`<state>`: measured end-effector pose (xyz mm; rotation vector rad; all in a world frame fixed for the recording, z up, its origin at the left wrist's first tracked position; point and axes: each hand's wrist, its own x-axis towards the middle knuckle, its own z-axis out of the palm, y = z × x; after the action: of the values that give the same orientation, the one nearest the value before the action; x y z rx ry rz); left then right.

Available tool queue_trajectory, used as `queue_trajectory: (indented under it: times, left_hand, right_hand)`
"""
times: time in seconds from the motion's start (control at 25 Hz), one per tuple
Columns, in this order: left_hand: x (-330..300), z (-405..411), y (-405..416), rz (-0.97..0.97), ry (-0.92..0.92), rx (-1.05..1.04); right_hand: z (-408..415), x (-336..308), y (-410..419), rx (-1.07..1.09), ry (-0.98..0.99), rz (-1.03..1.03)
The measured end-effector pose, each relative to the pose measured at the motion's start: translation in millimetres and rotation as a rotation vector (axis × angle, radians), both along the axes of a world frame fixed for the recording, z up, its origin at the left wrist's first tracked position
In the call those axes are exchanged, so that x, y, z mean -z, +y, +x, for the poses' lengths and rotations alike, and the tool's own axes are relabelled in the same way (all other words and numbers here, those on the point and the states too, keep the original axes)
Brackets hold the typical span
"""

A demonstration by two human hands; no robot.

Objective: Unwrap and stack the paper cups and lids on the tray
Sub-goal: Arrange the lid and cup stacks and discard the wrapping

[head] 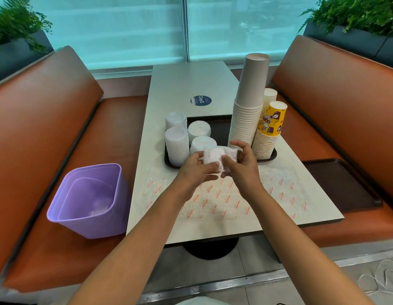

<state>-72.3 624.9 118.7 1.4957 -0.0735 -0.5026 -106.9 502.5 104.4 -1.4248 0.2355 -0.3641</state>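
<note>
Both my hands hold a small stack of white lids in clear plastic wrap [215,156] just above the near edge of the black tray [217,126]. My left hand [198,167] grips its left end and my right hand [239,164] grips its right end. On the tray's left stand several stacks of white lids [176,143]. On its right rise a tall stack of white paper cups [248,111], a yellow printed cup stack [269,130] and a shorter white stack [269,95] behind.
A flat sheet of clear wrap with red print [224,194] lies on the grey table [191,84] under my arms. A purple bin [90,199] sits on the left orange bench. A second dark tray [340,183] lies on the right bench.
</note>
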Motion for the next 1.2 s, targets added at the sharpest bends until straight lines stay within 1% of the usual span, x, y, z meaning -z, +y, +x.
queue_trajectory:
  times: [0.12, 0.24, 0.32, 0.4, 0.48, 0.6, 0.72, 0.8, 0.92, 1.0, 1.08, 1.12, 1.2]
  left_hand:
    - [0, 6, 1, -0.043, -0.017, -0.129]
    - [-3, 6, 1, -0.063, -0.070, -0.167]
    - [-6, 2, 0, -0.139, -0.103, -0.168]
    - [-6, -2, -3, -0.224, -0.157, -0.118]
    - [-3, -10, -9, -0.241, -0.202, -0.053]
    - [0, -15, -16, -0.222, -0.224, -0.055]
    - [0, -8, -18, -0.172, -0.205, -0.183]
    - [1, -4, -17, -0.136, -0.199, -0.223]
    - [1, -1, -12, -0.087, -0.247, -0.175]
    - [-2, 1, -8, -0.030, -0.285, -0.112]
    - [-7, 1, -6, 0.003, -0.288, -0.063]
    - [-8, 1, -7, 0.008, -0.283, -0.057]
    - [-8, 3, -7, -0.017, -0.239, -0.090]
  right_hand:
    - [-5, -2, -5, -0.150, -0.006, -0.043]
    - [-6, -5, -10, -0.268, 0.008, -0.023]
    - [-5, -6, -10, -0.238, 0.002, 0.014]
    - [-3, -4, -7, -0.157, 0.006, 0.044]
    - [0, 2, -5, -0.084, -0.009, 0.053]
    - [3, 7, -3, -0.046, -0.029, 0.026]
    - [-1, 4, 3, -0.054, -0.023, 0.026]
    - [-3, 4, 4, -0.069, -0.042, 0.023]
    - [-2, 2, -3, -0.038, -0.080, 0.027]
    - [2, -5, -13, -0.053, -0.037, 0.045]
    - [4, -12, -19, -0.136, 0.033, 0.052]
    - [5, -15, -20, -0.153, 0.063, 0.045]
    - [5, -17, -19, -0.112, 0.107, 0.021]
